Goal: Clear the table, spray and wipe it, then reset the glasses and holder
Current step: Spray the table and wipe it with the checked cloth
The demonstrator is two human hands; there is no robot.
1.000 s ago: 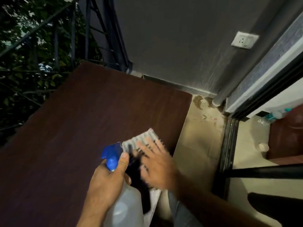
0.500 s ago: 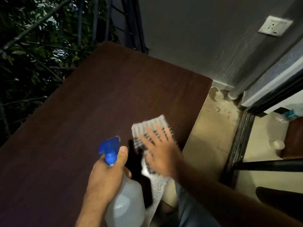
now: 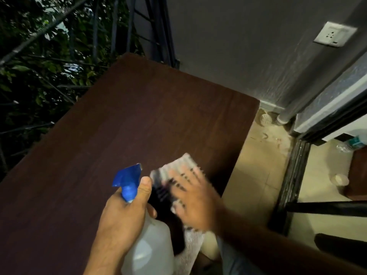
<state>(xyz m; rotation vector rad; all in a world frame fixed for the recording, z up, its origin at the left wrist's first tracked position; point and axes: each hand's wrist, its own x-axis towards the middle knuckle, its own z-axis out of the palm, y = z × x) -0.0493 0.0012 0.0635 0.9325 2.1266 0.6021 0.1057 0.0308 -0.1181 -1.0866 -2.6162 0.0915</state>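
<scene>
A grey-and-white striped cleaning cloth [image 3: 178, 175] is pressed flat under the spread, straightened fingers of the right hand [image 3: 193, 201] near the right edge of the dark brown wooden table [image 3: 119, 120], its far end showing beyond the fingertips and its near end trailing off the table edge. The cloth and hand are blurred. A translucent white plastic spray bottle with a blue trigger head [image 3: 147, 251] is gripped at the neck by the left hand [image 3: 123, 217], thumb curled beside the nozzle, just left of the cloth. A white wall socket [image 3: 334, 34] is seen on the grey wall.
</scene>
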